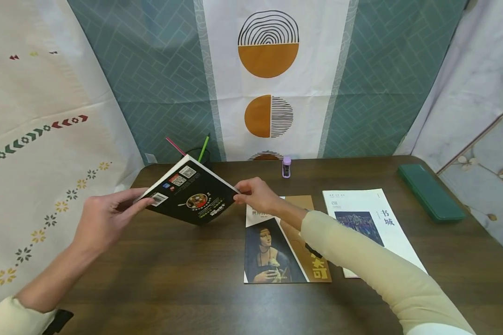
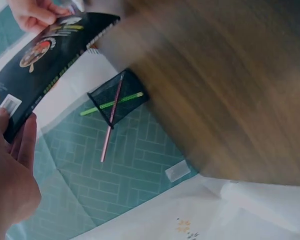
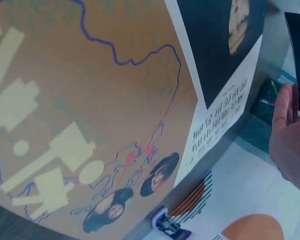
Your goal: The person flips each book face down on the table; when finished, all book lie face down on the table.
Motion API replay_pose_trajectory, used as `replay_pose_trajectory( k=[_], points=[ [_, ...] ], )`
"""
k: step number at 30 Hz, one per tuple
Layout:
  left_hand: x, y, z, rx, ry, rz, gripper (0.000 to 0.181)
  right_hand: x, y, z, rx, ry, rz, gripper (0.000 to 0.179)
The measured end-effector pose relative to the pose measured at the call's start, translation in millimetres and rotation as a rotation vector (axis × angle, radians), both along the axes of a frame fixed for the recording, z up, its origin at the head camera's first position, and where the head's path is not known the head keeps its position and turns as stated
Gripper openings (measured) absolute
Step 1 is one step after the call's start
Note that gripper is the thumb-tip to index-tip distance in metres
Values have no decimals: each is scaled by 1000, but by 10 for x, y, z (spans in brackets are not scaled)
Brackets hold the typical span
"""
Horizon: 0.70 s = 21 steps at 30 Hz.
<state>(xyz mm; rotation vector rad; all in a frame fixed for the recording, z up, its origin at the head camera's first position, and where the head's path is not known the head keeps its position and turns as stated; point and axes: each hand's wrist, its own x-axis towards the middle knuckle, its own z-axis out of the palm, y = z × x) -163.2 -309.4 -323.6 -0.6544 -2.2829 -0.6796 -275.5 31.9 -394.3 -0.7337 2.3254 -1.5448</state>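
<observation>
Above the left part of the table, both hands hold a black book [image 1: 193,193] whose back cover shows QR codes, a barcode and a round food picture. The left hand [image 1: 109,214] pinches its left corner, thumb on the cover near the barcode. On the opposite edge, the right hand [image 1: 257,194] pinches the book between thumb and fingers. Under the right forearm lies a brown and white book [image 1: 276,253] with a painted portrait, partly hidden by the sleeve. The left wrist view shows the black book [image 2: 45,55] gripped by the left hand [image 2: 12,170].
A white magazine [image 1: 373,218] lies right of the portrait book, with a green case [image 1: 431,193] farther right. At the back edge stand a small purple-capped bottle [image 1: 286,167] and a black mesh pen holder [image 2: 122,95] with a pink and a green pencil.
</observation>
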Motion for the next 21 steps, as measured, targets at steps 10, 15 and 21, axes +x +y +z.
replay_pose_trajectory(
  k=[10,15,21],
  points=[
    [88,-21,-86,162,-365,86,21,0,103,109,-127,-101,-99,25],
    [89,-54,-197,223,-514,132,33,-8,132,147,-290,-181,-154,27],
    [107,-62,-371,353,-764,137,48,-33,126,166,-410,-233,-209,26]
  ],
)
